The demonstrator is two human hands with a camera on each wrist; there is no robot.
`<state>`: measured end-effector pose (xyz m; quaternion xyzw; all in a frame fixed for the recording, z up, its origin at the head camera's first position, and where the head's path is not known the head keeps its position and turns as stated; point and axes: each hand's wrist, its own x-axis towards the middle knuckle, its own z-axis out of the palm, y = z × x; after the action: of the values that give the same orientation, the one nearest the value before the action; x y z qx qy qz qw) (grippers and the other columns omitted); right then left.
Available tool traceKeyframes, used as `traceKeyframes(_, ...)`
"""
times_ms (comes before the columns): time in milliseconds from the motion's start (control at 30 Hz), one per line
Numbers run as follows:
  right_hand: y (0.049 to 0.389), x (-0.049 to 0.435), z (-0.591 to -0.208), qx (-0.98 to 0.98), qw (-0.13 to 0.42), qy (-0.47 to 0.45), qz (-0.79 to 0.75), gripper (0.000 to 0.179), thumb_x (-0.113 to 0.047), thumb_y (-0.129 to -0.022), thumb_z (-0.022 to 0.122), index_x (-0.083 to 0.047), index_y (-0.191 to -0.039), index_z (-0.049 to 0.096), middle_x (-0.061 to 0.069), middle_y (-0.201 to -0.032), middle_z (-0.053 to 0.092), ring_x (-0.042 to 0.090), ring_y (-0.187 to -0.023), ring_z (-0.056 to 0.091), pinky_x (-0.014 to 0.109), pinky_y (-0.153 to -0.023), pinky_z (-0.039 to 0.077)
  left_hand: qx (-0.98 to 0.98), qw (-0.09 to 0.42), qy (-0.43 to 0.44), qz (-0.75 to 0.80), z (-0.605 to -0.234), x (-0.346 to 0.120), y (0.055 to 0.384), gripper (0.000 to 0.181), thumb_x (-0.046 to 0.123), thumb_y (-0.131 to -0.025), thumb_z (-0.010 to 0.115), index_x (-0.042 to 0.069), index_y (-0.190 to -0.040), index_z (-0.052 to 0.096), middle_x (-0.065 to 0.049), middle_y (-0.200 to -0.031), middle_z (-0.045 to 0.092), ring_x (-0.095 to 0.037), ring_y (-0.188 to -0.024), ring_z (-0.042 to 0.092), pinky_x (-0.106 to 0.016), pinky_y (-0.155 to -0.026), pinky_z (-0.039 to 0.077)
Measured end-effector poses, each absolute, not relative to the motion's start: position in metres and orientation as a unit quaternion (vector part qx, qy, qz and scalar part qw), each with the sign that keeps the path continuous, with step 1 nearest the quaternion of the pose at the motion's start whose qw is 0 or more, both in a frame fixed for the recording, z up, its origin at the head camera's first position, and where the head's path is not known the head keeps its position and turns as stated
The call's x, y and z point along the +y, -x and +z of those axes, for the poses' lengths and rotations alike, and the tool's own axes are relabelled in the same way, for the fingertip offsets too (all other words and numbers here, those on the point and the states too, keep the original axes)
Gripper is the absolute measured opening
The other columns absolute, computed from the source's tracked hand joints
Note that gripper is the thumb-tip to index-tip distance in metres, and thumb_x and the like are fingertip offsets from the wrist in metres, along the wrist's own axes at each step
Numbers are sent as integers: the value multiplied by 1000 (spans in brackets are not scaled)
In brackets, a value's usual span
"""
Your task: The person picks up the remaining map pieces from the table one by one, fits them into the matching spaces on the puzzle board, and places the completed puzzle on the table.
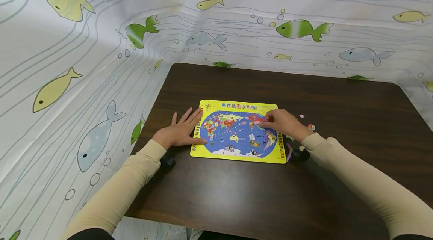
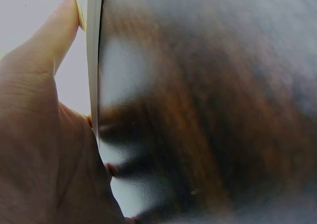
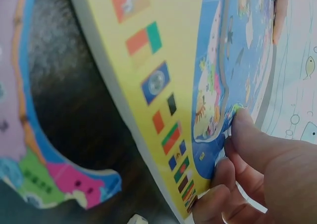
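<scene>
A world map puzzle board point(image 1: 223, 159) with a yellow border and blue ocean lies on the dark wooden table. My left hand point(image 1: 180, 131) rests on its left edge, fingers spread; in the left wrist view its thumb point(image 2: 57, 28) lies along the board. My right hand point(image 1: 285, 121) is over the map's upper right, by the red land area. In the right wrist view the right thumb point(image 3: 252, 135) and a finger pinch a small puzzle piece point(image 3: 237, 106), mostly hidden, at the map surface. Another South America piece point(image 3: 208, 100) sits in the board near these fingers.
Loose puzzle pieces lie right of the board: a pink one point(image 1: 302, 116), a red-and-blue one point(image 1: 311, 127) and a long purple one point(image 1: 289, 152), partly behind the right wrist. A fish-print cloth point(image 1: 162, 37) surrounds the table's back and left sides.
</scene>
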<state>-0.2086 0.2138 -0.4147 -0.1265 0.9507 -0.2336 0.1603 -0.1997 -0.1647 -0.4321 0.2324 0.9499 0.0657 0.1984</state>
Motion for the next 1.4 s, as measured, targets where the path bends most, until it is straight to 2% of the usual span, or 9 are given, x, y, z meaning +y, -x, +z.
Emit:
traceKeyframes(200, 210, 214, -416, 953, 154, 126, -227, 32, -47, -85, 68, -14, -87, 68, 0, -73, 66, 14, -59, 58, 24, -52, 44, 949, 205, -229, 72, -432, -164, 200, 108, 82, -77, 43, 27, -154, -8, 7, -162, -15, -26, -150, -12, -68, -112, -7)
traceKeyframes(367, 215, 228, -413, 952, 129, 144, -239, 30, -39, -91, 63, -12, -100, 69, 3, -86, 69, 16, -69, 58, 27, -61, 47, 948, 209, -226, 77, -432, -165, 199, 108, 82, -77, 44, 26, -154, -7, 6, -162, -14, -26, -150, -12, -68, -111, -7)
traceKeyframes(533, 223, 280, -405, 957, 64, 162, -231, 21, -24, -93, 63, -10, -108, 69, 6, -100, 69, 18, -78, 57, 35, -72, 50, 950, 203, -225, 70, -432, -167, 199, 108, 82, -76, 43, 27, -154, -8, 6, -162, -14, -27, -150, -11, -69, -111, -6)
traceKeyframes(700, 226, 337, -405, 968, 24, 161, -192, 17, -21, -92, 64, -12, -105, 71, 6, -99, 66, 18, -79, 57, 36, -68, 49, 951, 197, -230, 66, -431, -169, 201, 109, 83, -76, 43, 27, -154, -8, 5, -162, -13, -27, -150, -10, -69, -111, -6)
traceKeyframes(800, 226, 360, -409, 970, 19, 174, -169, 16, -16, -90, 67, -14, -105, 71, 3, -99, 64, 16, -80, 56, 33, -67, 48, 950, 199, -231, 70, -431, -169, 201, 109, 83, -76, 43, 26, -154, -8, 5, -162, -13, -27, -150, -10, -69, -111, -6)
traceKeyframes(933, 230, 373, -418, 964, 30, 210, -162, 26, -12, -87, 70, -15, -112, 69, 2, -105, 62, 13, -85, 55, 31, -69, 48, 950, 203, -227, 71, -431, -168, 201, 108, 83, -77, 42, 26, -154, -8, 6, -162, -14, -27, -150, -10, -69, -111, -6)
traceKeyframes(1067, 232, 376, -426, 957, 35, 236, -167, 31, -11, -86, 70, -17, -116, 67, 3, -109, 60, 11, -80, 49, 27, -65, 44, 950, 204, -228, 67, -431, -167, 201, 108, 83, -77, 41, 26, -154, -9, 6, -162, -14, -27, -150, -11, -69, -111, -6)
traceKeyframes(1167, 231, 376, -429, 956, 31, 236, -174, 29, -11, -86, 70, -19, -113, 68, 1, -107, 59, 8, -76, 47, 24, -62, 43, 950, 202, -231, 66, -432, -166, 201, 108, 83, -77, 41, 26, -154, -9, 6, -162, -13, -27, -150, -11, -69, -112, -5)
traceKeyframes(1400, 230, 375, -431, 957, 19, 237, -166, 23, -9, -85, 70, -19, -106, 70, -1, -102, 61, 8, -84, 54, 27, -68, 47, 949, 201, -233, 65, -431, -163, 202, 107, 83, -77, 41, 27, -154, -8, 5, -162, -12, -27, -150, -9, -68, -112, -4)
